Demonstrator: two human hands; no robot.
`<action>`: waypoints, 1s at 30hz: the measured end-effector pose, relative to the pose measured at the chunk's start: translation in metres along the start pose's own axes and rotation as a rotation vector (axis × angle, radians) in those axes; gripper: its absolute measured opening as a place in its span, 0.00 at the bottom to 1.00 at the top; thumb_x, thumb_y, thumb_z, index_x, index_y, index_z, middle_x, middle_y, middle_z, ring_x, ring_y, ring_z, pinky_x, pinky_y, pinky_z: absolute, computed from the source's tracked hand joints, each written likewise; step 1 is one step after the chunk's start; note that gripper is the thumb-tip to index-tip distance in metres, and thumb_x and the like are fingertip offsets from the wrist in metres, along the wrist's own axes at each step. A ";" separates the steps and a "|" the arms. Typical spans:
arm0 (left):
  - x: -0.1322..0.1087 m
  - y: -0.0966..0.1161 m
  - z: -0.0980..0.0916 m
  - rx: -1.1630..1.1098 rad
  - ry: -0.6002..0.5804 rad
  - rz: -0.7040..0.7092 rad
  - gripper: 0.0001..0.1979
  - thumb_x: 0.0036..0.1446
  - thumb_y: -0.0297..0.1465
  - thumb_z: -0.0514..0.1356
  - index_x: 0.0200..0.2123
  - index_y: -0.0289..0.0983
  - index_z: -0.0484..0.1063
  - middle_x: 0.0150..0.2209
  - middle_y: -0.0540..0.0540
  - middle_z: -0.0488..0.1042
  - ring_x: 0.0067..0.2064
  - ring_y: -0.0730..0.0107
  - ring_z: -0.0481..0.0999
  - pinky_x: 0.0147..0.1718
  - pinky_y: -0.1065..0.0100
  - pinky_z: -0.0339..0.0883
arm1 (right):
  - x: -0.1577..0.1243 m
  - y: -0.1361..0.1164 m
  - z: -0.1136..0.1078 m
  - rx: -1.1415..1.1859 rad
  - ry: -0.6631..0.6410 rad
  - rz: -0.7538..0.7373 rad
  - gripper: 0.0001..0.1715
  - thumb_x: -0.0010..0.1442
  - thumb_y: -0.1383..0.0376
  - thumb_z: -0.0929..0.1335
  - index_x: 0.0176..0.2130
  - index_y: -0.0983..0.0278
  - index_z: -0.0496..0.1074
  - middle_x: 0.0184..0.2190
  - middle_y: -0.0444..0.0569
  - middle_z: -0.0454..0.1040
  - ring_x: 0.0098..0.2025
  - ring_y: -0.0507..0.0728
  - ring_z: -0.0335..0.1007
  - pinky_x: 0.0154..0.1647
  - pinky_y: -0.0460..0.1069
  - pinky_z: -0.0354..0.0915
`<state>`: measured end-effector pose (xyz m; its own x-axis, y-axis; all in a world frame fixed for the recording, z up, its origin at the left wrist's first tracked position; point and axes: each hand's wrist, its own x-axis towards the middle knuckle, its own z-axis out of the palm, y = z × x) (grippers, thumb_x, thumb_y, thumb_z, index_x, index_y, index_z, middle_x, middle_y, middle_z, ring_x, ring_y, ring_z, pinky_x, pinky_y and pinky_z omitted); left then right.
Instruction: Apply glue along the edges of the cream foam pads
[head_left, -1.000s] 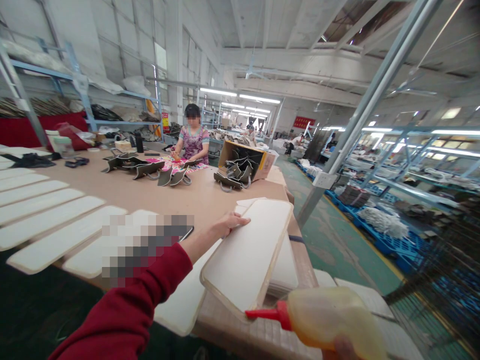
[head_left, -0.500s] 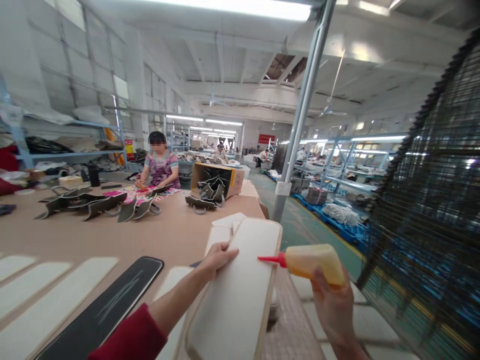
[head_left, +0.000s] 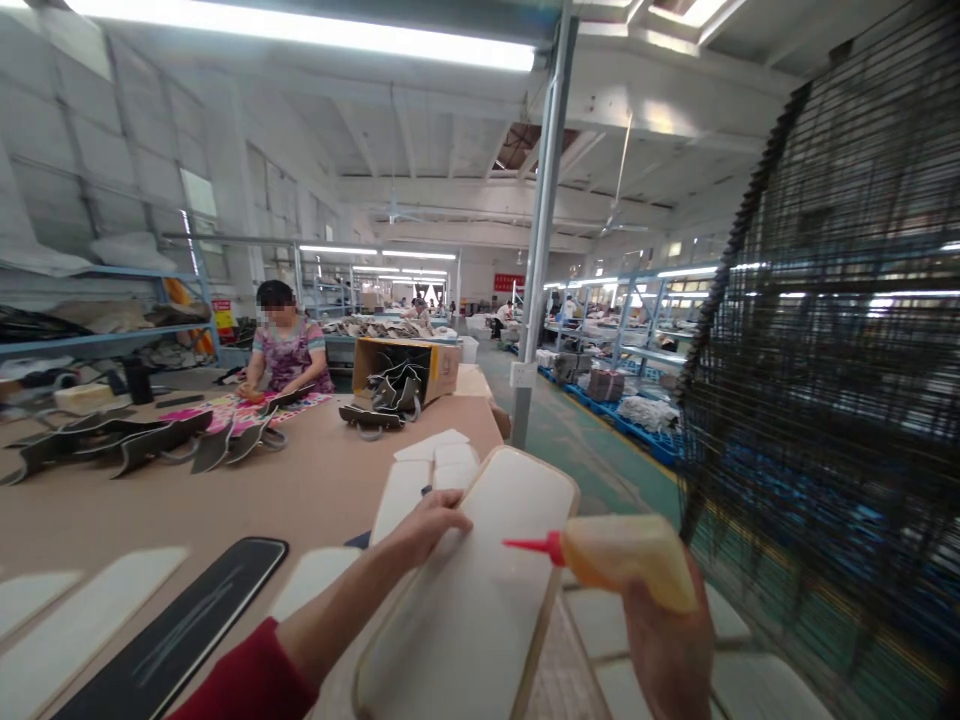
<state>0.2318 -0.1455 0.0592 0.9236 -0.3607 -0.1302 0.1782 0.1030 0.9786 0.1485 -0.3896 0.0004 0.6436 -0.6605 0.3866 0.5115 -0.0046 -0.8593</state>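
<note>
My left hand (head_left: 429, 528) grips the left edge of a long white panel (head_left: 472, 590) with rounded corners and a tan rim, thumb on its face. The panel is tilted up in front of me. My right hand (head_left: 670, 630) is wrapped round a squeeze bottle (head_left: 626, 560) of yellowish liquid, held on its side. Its red nozzle (head_left: 532, 544) points left over the panel's face; whether the tip touches cannot be made out. Left of my forearm, a black panel (head_left: 180, 630) with light streaks lies on the brown table (head_left: 330, 500).
More white panels (head_left: 97, 620) lie at the left and others (head_left: 765, 685) at the lower right. Dark curved pieces with handles (head_left: 150, 440) and an open carton (head_left: 442, 370) stand farther back. A co-worker (head_left: 289, 350) works across the table. A metal post (head_left: 541, 230) rises beyond the table's right edge.
The view has swung right, so the surroundings sit farther left. The white panel leans more to the right at its top. Both hands keep their holds, with the bottle still over the panel.
</note>
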 end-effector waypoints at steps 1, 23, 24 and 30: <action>-0.001 0.002 0.009 -0.002 -0.038 0.017 0.18 0.31 0.24 0.60 0.32 0.33 0.76 0.25 0.49 0.77 0.28 0.65 0.75 0.29 0.68 0.67 | 0.012 -0.002 -0.002 -0.001 0.025 -0.010 0.50 0.43 0.47 0.77 0.59 0.64 0.61 0.45 0.51 0.71 0.42 0.61 0.69 0.42 0.50 0.67; 0.059 0.013 0.055 -0.008 -0.447 0.009 0.21 0.35 0.25 0.63 0.38 0.35 0.78 0.30 0.49 0.79 0.29 0.69 0.75 0.32 0.71 0.66 | -0.008 -0.028 -0.062 -0.079 0.395 -0.128 0.44 0.42 0.49 0.78 0.53 0.63 0.65 0.40 0.50 0.70 0.41 0.61 0.68 0.45 0.54 0.65; 0.064 0.011 0.057 -0.009 -0.473 -0.004 0.22 0.35 0.25 0.64 0.39 0.35 0.78 0.30 0.49 0.79 0.29 0.69 0.75 0.31 0.71 0.66 | -0.009 -0.029 -0.064 -0.089 0.425 -0.149 0.44 0.43 0.50 0.78 0.54 0.63 0.65 0.41 0.50 0.70 0.42 0.61 0.68 0.46 0.53 0.64; 0.086 -0.010 0.079 0.051 -0.633 -0.016 0.23 0.39 0.31 0.67 0.43 0.35 0.77 0.34 0.48 0.80 0.31 0.65 0.76 0.32 0.69 0.67 | -0.029 -0.025 -0.055 -0.071 0.280 -0.164 0.42 0.45 0.52 0.77 0.54 0.63 0.66 0.46 0.54 0.73 0.45 0.63 0.71 0.42 0.52 0.70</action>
<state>0.2823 -0.2506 0.0510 0.5387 -0.8415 -0.0411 0.1599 0.0543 0.9856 0.0858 -0.4114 -0.0076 0.3699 -0.8272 0.4230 0.5479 -0.1734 -0.8183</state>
